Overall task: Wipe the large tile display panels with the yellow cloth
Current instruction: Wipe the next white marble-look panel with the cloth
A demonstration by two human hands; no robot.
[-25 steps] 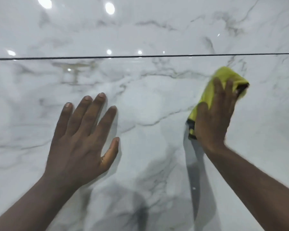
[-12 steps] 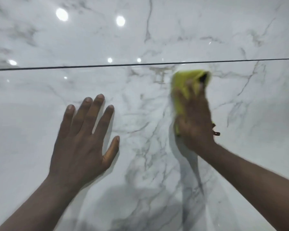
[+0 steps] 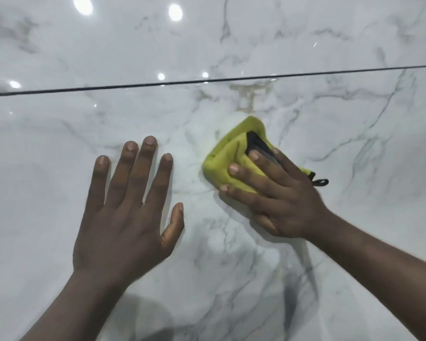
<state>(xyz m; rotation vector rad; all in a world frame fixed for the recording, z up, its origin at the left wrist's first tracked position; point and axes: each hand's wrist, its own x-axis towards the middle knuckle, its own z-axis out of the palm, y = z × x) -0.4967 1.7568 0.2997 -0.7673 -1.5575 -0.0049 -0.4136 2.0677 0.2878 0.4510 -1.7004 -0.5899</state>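
Marble tile panel with yellow cloth, left hand flat

wall: glossy white grey-veined marble tile panels fill the view | seam: thin dark joint line runs 9 to 3 o'clock, rising rightward | light: round white lamp reflections at 11 and 12 o'clock, smaller ones beside the seam
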